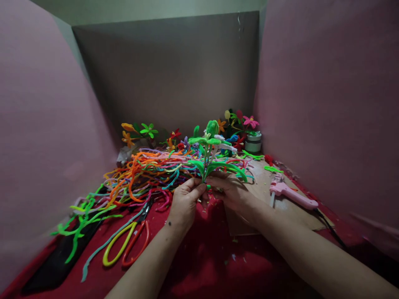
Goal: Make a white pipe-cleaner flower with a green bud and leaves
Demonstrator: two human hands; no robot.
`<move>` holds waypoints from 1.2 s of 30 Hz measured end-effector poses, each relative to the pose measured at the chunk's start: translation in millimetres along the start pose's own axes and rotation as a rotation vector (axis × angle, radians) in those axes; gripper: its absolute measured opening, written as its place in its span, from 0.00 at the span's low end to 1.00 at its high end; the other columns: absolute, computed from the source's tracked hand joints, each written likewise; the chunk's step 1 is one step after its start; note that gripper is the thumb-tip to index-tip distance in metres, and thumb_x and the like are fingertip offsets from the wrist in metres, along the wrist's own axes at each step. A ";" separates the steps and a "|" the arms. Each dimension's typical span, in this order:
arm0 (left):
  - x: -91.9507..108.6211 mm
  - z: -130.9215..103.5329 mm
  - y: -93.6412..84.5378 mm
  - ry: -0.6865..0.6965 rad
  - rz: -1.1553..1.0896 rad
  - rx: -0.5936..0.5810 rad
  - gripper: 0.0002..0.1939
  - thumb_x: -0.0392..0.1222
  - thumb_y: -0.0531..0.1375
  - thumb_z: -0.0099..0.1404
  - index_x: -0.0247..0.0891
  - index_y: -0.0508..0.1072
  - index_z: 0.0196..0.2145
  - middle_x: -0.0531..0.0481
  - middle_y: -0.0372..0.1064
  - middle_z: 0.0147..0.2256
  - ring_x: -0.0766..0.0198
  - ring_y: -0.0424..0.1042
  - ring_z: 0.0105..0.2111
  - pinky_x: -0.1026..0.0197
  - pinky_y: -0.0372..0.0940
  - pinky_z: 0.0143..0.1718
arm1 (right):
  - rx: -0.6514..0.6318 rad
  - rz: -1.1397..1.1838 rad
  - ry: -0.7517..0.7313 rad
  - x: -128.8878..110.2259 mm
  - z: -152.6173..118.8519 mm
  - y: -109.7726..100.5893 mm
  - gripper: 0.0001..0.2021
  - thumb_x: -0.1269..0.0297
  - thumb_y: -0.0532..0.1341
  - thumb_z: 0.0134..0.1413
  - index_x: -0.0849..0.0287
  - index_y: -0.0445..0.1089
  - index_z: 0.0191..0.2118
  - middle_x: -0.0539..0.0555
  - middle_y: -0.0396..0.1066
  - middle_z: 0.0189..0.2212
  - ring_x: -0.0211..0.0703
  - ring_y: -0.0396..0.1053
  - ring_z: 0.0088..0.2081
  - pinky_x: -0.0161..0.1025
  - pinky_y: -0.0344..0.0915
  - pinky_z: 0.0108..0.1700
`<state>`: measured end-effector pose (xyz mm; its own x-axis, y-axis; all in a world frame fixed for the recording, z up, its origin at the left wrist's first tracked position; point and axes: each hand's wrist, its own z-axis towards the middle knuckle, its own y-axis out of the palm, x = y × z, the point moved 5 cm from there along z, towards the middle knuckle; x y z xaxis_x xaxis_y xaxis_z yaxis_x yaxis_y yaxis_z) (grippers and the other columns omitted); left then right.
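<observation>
**A:** What filled the scene?

**B:** Three plain walls (165,70) boxed in a table under a red cloth (202,257), speckled with small clippings. A flat brown board (264,182) lay on the right.

**A:** And on the cloth?

**B:** A wide tangle of fuzzy pipe cleaners (146,170) in orange, green, pink and blue; far too many to count. Behind it stood finished wire flowers (137,133), their number hard to tell as they overlapped. One small round tin (253,143) sat at the back right.

**A:** Any tools?

**B:** One pink glue gun (293,196) on the board, its cord cut off by the right arm. One pair of scissors (131,241) with yellow and orange loop handles, the blades partly under the tangle.

**A:** And the hands?

**B:** Both met at the centre. The left hand (185,199) pinched the base of a green stem (205,162), upright, with long fuzzy leaves and a looped bud on top. The right hand (230,191) gripped the same base from the other side; its fingertips were hidden.
</observation>
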<state>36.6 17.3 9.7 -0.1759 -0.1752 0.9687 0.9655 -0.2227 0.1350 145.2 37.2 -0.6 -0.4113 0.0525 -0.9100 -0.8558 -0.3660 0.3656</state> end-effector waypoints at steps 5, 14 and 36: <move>-3.9 -1.1 8.6 -0.077 -0.256 -0.200 0.08 0.41 0.61 0.56 0.34 0.68 0.25 0.56 0.64 0.17 0.73 0.61 0.13 0.67 0.56 0.18 | -0.143 0.094 0.119 0.9 -4.6 7.8 0.09 0.59 0.63 0.44 0.61 0.69 0.29 0.49 0.68 0.18 0.37 0.66 0.19 0.34 0.60 0.22; -3.1 3.5 6.1 -0.041 -0.154 -0.210 0.09 0.41 0.61 0.57 0.32 0.70 0.26 0.52 0.66 0.19 0.70 0.64 0.17 0.67 0.58 0.19 | -0.124 -0.067 -0.125 -11.0 -8.9 12.2 0.11 0.59 0.59 0.50 0.60 0.69 0.23 0.49 0.66 0.13 0.38 0.64 0.16 0.36 0.58 0.23; -0.8 2.0 7.4 0.011 0.110 -0.035 0.09 0.43 0.61 0.55 0.33 0.72 0.31 0.51 0.71 0.28 0.63 0.71 0.30 0.60 0.66 0.37 | 0.156 -0.200 -0.283 -13.7 -9.2 1.0 0.06 0.61 0.62 0.46 0.57 0.72 0.29 0.49 0.69 0.25 0.39 0.63 0.27 0.37 0.61 0.31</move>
<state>44.3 17.7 10.3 -0.0712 -0.2107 0.9749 0.9718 -0.2348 0.0202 152.9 27.6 10.5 -0.2832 0.3711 -0.8844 -0.9564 -0.1781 0.2315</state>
